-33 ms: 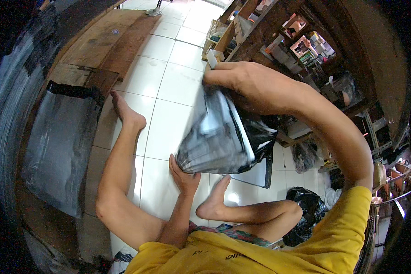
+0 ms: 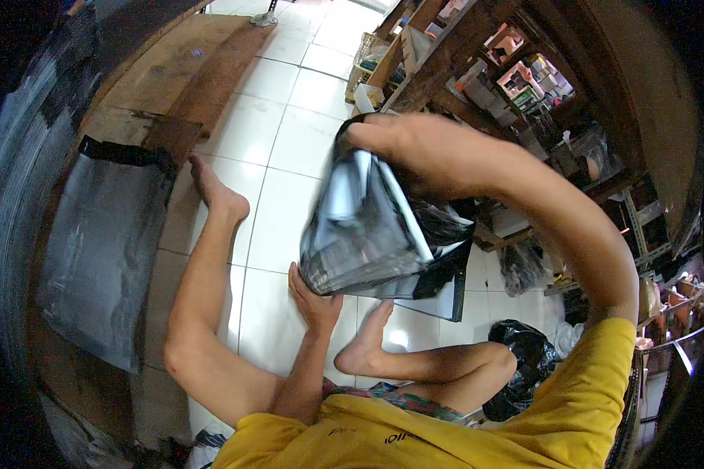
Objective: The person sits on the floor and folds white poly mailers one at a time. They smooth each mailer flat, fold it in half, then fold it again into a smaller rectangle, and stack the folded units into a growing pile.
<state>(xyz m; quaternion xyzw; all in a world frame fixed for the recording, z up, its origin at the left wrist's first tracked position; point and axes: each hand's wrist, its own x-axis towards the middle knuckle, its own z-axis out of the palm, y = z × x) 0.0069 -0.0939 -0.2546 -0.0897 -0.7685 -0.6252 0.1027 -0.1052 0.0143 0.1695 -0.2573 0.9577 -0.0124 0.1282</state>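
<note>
A glossy black-and-grey plastic bag (image 2: pixel 360 234), see-through in places and with a white edge, is held above the floor in front of me. The fingers of my right hand (image 2: pixel 407 152), bent down over its top corner, are closed on the black edge there; the hand is slightly blurred. My left hand (image 2: pixel 314 306) supports the lower left corner, thumb out to the side and the other fingers partly hidden by the bag. Behind the bag, a flat pale piece with a black border (image 2: pixel 438 301) lies on the floor. What the bag contains, I cannot tell.
To the left, a grey translucent plastic bag with a black edge (image 2: pixel 105 250) lies on a wooden bench (image 2: pixel 168 86). A crumpled black bag (image 2: pixel 516 367) rests by my right knee. Cluttered shelves (image 2: pixel 508 86) and a yellowish basket (image 2: pixel 361 66) stand at the far right.
My right hand has dropped slightly, and the black top edge of the bag now shows at its fingers. The bag's left side has spread out to the left. My left hand stays put.
</note>
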